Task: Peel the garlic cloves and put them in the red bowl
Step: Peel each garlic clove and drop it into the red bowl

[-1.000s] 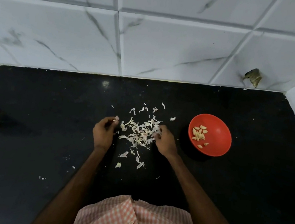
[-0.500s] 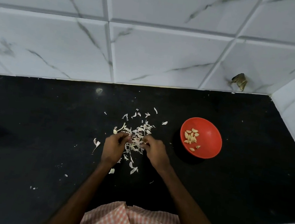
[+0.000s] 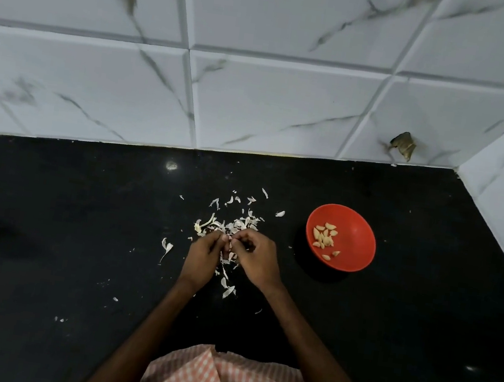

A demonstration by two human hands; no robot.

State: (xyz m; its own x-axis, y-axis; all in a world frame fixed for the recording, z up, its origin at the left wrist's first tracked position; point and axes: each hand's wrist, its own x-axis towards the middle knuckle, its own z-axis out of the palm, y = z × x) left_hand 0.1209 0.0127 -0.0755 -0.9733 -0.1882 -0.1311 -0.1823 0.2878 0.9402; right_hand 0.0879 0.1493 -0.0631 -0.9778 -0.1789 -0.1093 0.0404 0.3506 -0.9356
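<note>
While the fingers (image 3: pixel 220 238) of the left hand (image 3: pixel 202 256) curl in toward those of the right hand (image 3: pixel 258 261), their tips meet on a small pale thing, by the look of it a garlic clove (image 3: pixel 230 245). Both hands pinch it, low over the tabletop (image 3: pixel 76 231). How much skin is left on it is too small to tell.

The step in hand seems to be stripping this clove. One hand should do no more than hold the clove steady by its ends. A nail of the other hand can catch the skin at one tip and draw it off along the length, rather than scraping across. A light pinch is wise, since a bare clove is slippery and may shoot out.

Working where the hands are now suits the job. The heap of peels (image 3: pixel 234 224) lies just under and behind them, toward the back edge, so loose skin drops onto it. Flakes tend to cling to fingertips, so they should be rubbed off here.

The red bowl (image 3: pixel 359 235) stands apart, toward the right edge, with peeled cloves (image 3: pixel 323 237) in it and no skins that I can make out. Only the clean clove should cross to it.
</note>
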